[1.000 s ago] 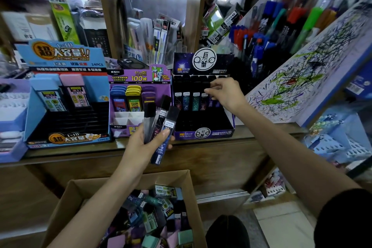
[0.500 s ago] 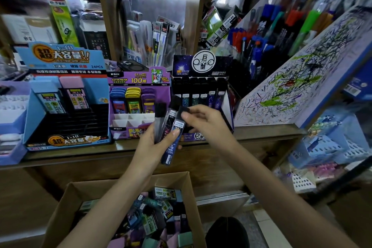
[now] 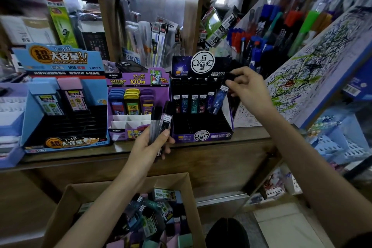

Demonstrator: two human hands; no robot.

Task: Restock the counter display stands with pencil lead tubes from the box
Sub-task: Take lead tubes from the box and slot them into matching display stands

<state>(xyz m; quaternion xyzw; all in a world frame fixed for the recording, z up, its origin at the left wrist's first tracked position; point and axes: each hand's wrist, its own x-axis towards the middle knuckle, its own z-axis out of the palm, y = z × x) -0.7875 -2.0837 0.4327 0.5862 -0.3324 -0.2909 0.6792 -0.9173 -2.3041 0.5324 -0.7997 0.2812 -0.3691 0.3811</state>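
slim blue tube (image 3: 218, 99) now at stand (image 3: 203, 137)

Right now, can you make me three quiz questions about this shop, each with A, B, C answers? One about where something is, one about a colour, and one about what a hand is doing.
1. Where is the purple stand?
A. Between the blue stand and the black stand
B. Left of both
C. Right of both

2. What colour is the body of the tube that the right hand pinches?
A. Yellow
B. Blue
C. Red

3. What is the left hand doing?
A. Lying flat with nothing in it
B. Pointing one finger
C. Gripping a bundle of tubes

Answers:
1 A, because the purple stand sits in the middle of the three on the counter.
2 B, because the tube's body is blue under a dark cap.
3 C, because the fingers and thumb curl round several tubes held upright.
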